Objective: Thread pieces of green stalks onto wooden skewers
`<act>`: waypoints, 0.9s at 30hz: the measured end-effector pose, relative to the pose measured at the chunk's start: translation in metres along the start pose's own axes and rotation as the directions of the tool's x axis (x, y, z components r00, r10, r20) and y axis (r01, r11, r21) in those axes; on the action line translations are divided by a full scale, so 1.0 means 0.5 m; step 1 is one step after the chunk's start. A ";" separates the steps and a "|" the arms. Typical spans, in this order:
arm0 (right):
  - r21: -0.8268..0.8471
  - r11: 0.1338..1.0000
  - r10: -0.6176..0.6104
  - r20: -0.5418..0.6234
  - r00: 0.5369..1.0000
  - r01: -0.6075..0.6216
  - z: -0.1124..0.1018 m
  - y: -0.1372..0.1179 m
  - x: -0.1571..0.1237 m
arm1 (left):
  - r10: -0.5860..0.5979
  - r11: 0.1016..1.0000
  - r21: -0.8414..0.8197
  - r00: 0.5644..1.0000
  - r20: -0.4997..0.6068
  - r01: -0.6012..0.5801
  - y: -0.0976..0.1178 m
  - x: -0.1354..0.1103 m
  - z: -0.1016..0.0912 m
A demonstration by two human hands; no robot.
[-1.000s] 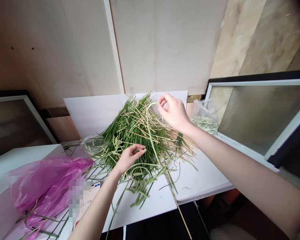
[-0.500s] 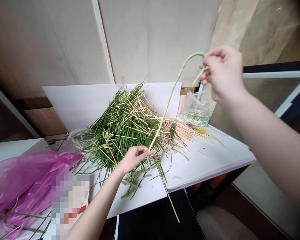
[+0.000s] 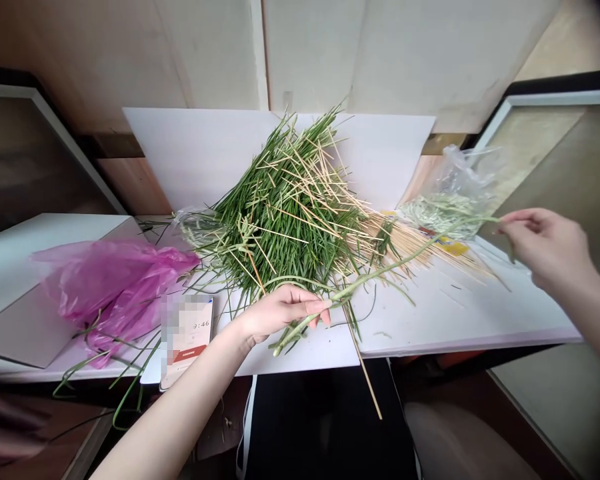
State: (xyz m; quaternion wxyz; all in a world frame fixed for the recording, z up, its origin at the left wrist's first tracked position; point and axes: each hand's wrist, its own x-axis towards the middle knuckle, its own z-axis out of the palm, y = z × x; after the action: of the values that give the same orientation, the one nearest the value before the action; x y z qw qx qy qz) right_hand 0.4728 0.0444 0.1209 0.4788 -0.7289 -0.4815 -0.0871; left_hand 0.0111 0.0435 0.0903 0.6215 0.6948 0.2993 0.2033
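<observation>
The left hand (image 3: 280, 312) lies palm down near the front edge of the white tabletop (image 3: 460, 313), fingers closed and pinching a long pale green stalk (image 3: 405, 263). The right hand (image 3: 547, 248) is raised at the far right, fingers loosely curled. The stalk's thin tip reaches its fingertips (whether they actually grip it, I cannot tell).

From the left hand, the stalk's long axis runs rightward and slightly away from the person, rising across the table in a nearly straight line to the right hand. A short, thicker end sticks out below the left hand, pointing down and left. The left hand is nearer the stalk's thick end; the right is at its thin tip.

Just behind the stalk is a heap of green stems (image 3: 290, 213) crossed with wooden skewers (image 3: 420, 248), some of them passing under the stalk. Beyond its tip sits a clear plastic bag (image 3: 453, 183) holding pale stems. To the left are a crumpled pink plastic bag (image 3: 115, 287) and a phone (image 3: 187, 340) showing 9:46, partly blurred out.
</observation>
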 end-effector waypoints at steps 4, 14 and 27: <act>-0.154 0.983 -0.104 -0.004 0.995 0.102 0.008 -0.040 -0.060 | -0.050 0.994 -0.092 0.996 0.081 0.057 -0.014 0.004 -0.007; 0.491 0.778 -0.619 0.709 0.339 0.392 0.130 -0.326 -0.380 | -0.213 0.961 -0.134 0.956 0.202 0.243 -0.064 0.034 -0.011; 0.431 0.899 -0.425 0.815 0.393 0.079 0.182 -0.305 -0.388 | 0.232 0.687 0.726 0.956 -0.176 -0.033 -0.016 -0.068 -0.032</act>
State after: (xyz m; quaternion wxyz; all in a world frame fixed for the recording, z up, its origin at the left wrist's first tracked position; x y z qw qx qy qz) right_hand 0.2216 0.0076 0.0526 0.2428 -0.4899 -0.7739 0.3194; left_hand -0.0257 0.0328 0.0877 0.2418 0.8694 0.3803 0.2028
